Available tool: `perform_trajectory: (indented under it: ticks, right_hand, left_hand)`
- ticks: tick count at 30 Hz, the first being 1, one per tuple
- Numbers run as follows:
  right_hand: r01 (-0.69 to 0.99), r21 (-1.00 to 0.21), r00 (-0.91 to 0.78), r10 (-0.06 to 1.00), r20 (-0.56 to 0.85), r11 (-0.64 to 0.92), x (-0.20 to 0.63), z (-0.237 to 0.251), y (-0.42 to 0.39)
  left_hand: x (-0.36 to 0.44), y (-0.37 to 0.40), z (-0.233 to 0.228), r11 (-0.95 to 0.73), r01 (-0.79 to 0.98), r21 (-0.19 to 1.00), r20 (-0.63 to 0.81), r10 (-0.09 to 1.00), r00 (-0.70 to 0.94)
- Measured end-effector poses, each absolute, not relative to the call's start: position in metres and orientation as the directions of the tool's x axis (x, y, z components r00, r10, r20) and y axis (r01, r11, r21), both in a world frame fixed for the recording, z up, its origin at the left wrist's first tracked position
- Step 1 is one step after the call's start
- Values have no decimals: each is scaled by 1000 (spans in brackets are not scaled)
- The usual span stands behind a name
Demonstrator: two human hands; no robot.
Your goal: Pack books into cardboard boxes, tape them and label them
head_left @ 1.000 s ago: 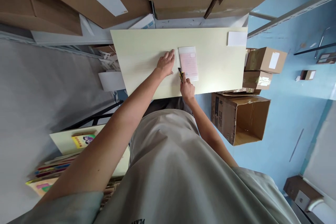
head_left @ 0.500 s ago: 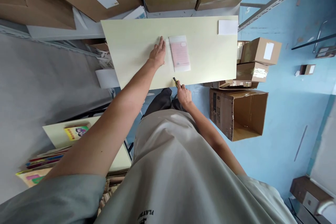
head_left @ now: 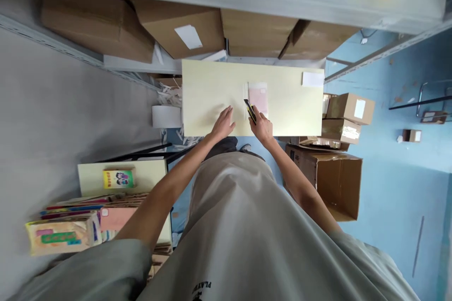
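Two hands at the near edge of the pale table (head_left: 282, 117), cutter out.

We cannot make out the blade tip, nor the print on the pink packet (head_left: 258, 98). Right hand (head_left: 262, 126) has its fingers clamped on the black-and-yellow utility knife (head_left: 250, 110), the packet just beyond its fingertips. Left hand (head_left: 223, 123) lies flat, fingers together. Since half a second ago the left hand has drawn back toward us and the knife has come up beside the packet.
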State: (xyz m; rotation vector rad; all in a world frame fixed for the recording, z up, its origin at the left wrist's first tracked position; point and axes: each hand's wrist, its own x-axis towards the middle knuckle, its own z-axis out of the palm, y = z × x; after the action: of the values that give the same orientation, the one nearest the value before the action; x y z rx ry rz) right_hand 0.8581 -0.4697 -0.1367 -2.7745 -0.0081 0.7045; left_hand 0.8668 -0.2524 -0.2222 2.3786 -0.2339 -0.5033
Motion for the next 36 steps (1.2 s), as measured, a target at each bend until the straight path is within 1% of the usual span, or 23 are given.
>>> perform_trajectory:
  ticks: [2,5,8,12,14,16,18,20,22,26,28,30,33,35,36]
  right_hand:
    - [-18,-330,917,116,-381,-944,887,-123,-461]
    - [63,-419,964,164,-208,-906,934,-100,-448]
    - [110,-491,987,155,-51,-864,984,-73,-433]
    - [207,-553,978,149,149,-807,1054,-27,-412]
    - [274,-556,956,161,244,-785,1092,-4,-401]
    - [322,-553,934,161,320,-768,1131,14,-392]
    - [355,-562,918,164,361,-747,1169,23,-384]
    - [380,-568,910,186,370,-730,1200,21,-378]
    - [376,-552,913,197,357,-744,1223,11,-374]
    - [293,-494,943,162,291,-819,1243,-13,-372]
    - [257,-458,954,147,262,-851,1242,-17,-374]
    - [269,-423,945,153,288,-865,1233,-15,-376]
    - [363,-401,892,190,409,-841,1196,-6,-386]
    - [399,-414,868,193,457,-818,1155,-7,-400]
    - [399,-440,875,191,445,-804,1131,-15,-411]
  left_hand:
    - [886,-244,-199,-744,-72,664,-227,-293,929]
    - [928,-235,-154,-738,-158,656,-83,-279,957]
    - [973,-229,-104,-738,-244,629,62,-265,962]
    - [1036,-220,-47,-748,-304,590,202,-228,953]
    - [1071,-214,-30,-711,-348,611,284,-213,935]
    - [1104,-208,-20,-627,-429,651,386,-214,898]
    - [1130,-202,-19,-535,-497,683,466,-205,861]
    - [1142,-199,-21,-486,-519,703,497,-186,847]
    - [1141,-200,-25,-475,-514,714,494,-177,851]
    - [1113,-214,-38,-463,-472,750,440,-183,879]
    - [1097,-225,-53,-435,-438,786,396,-189,898]
    - [1082,-239,-78,-397,-392,830,340,-197,919]
    - [1053,-261,-129,-357,-254,899,191,-202,961]
    - [1029,-275,-164,-370,-91,925,15,-203,979]
    - [1016,-280,-179,-393,8,920,-96,-205,974]
